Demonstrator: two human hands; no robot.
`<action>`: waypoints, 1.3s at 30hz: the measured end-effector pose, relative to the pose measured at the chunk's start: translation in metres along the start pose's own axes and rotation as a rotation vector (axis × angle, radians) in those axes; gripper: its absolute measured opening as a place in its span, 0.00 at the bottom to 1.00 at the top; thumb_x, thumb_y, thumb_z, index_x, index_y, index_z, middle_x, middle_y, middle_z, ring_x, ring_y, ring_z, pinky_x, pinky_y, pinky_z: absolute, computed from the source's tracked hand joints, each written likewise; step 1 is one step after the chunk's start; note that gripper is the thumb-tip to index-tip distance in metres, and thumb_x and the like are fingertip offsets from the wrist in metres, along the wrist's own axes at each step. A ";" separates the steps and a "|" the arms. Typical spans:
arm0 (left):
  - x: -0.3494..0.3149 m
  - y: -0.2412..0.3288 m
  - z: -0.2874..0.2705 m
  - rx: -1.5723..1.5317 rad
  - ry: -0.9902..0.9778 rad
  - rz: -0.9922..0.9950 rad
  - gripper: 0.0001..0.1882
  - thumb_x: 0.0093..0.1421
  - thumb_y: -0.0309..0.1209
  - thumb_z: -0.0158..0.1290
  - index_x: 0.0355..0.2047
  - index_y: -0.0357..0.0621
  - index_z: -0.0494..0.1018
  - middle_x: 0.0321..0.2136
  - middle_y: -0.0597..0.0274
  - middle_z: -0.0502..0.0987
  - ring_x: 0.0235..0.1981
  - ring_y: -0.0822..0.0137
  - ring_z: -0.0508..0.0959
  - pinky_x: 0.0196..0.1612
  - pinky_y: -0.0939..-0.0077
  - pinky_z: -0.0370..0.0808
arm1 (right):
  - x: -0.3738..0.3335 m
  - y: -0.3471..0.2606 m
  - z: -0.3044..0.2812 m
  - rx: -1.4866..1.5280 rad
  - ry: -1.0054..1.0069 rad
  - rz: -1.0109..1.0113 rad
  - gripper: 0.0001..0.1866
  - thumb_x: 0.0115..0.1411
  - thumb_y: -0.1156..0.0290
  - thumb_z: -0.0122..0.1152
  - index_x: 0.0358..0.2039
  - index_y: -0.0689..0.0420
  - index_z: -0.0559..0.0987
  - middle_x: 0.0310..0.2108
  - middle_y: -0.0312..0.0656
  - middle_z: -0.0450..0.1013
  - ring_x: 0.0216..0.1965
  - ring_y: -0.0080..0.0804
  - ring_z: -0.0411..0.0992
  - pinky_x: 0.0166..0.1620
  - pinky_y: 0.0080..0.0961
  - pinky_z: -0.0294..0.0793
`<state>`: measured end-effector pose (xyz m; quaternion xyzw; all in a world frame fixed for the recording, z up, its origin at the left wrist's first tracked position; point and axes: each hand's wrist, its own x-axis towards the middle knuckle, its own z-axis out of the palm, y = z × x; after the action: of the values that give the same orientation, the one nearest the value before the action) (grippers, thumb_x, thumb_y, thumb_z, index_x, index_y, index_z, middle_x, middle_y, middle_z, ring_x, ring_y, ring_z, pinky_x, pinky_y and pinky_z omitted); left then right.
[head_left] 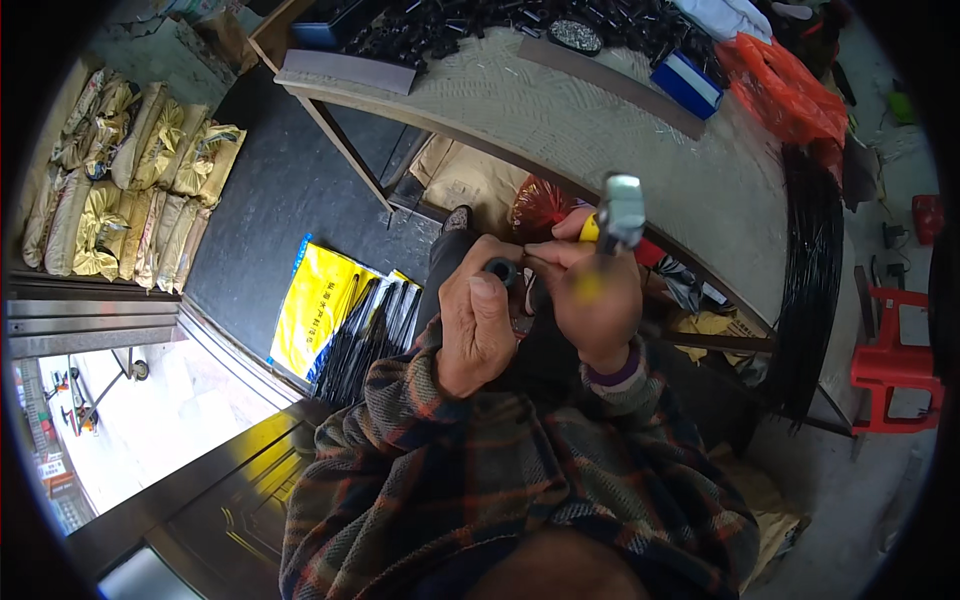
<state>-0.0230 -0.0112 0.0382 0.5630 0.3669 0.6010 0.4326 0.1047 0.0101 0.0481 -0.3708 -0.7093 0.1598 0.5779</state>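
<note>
A person in a plaid jacket was seen from above, both forearms reaching forward over the dark-trousered lap. The left hand was closed around a dark tube, thumb lying along the near side, with the tube's round, hollow end facing up toward the camera. Just to its right, the right hand, a purple cuff at its wrist, was wrapped around a hammer with a yellow handle and a pale metal head; hand and hammer were both somewhat blurred. The right fingertips met the left hand beside the tube; whether they pinched some small piece there could not be told.

Left of the lap, a bundle of black strips lay partly over a yellow printed bag on the dark floor. Ahead of the hands, under the edge of a grey table, sat a red plastic bag. Long black strands hung down at the table's right end, and beyond them stood a red stool.

On the table's far side, a heap of small black parts spread out, with a round dish of tiny pieces, a blue box and an orange-red bag. Off to the left, filled sacks were stacked in rows.
</note>
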 end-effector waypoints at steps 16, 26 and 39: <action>-0.001 0.006 0.001 0.075 -0.028 0.042 0.25 0.64 0.46 0.27 0.33 0.35 0.66 0.23 0.60 0.66 0.23 0.71 0.65 0.27 0.79 0.62 | -0.012 -0.001 0.013 0.250 -0.016 -0.047 0.07 0.52 0.76 0.56 0.31 0.61 0.71 0.34 0.47 0.66 0.33 0.28 0.64 0.38 0.22 0.64; -0.003 0.004 -0.008 0.070 0.007 0.030 0.27 0.64 0.48 0.27 0.33 0.35 0.65 0.23 0.58 0.66 0.23 0.69 0.66 0.28 0.78 0.63 | -0.009 -0.006 0.024 0.250 0.028 -0.076 0.09 0.48 0.81 0.59 0.32 0.61 0.72 0.31 0.46 0.68 0.27 0.29 0.68 0.29 0.19 0.66; -0.003 -0.011 -0.027 0.049 0.073 -0.052 0.30 0.62 0.53 0.26 0.34 0.36 0.66 0.21 0.62 0.66 0.21 0.73 0.64 0.24 0.80 0.60 | -0.006 -0.007 0.035 0.291 -0.128 0.180 0.07 0.50 0.80 0.59 0.32 0.62 0.76 0.34 0.44 0.68 0.33 0.28 0.66 0.38 0.23 0.65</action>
<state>-0.0486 -0.0093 0.0241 0.5412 0.4115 0.6008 0.4205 0.0700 0.0083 0.0386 -0.3342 -0.6780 0.3349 0.5625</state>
